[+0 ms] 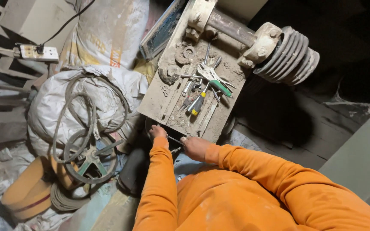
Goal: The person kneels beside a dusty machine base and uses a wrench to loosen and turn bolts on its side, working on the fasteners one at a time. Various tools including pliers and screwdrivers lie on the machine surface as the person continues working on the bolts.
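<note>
Below the near edge of the dusty metal plate [159, 100], the left hand [157, 131] and right hand [195, 146] meet over a thin metal rod [174, 139]; both sets of fingers are curled, the right seemingly pinching the rod's end, though the left's grip cannot be told. Pliers [213, 77] and screwdrivers [197, 104] lie on the plate, well beyond the hands.

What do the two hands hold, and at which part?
A thin metal rod spans both hands: left hand at one end, right hand at the other. The exact grip is unclear.

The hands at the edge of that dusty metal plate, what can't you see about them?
Head view:
- What the left hand and right hand work on: in shadow below the plate.
- The thin metal tool between them: too small to identify.
- Whether either hand grips it: fingers curl out of sight.
</note>
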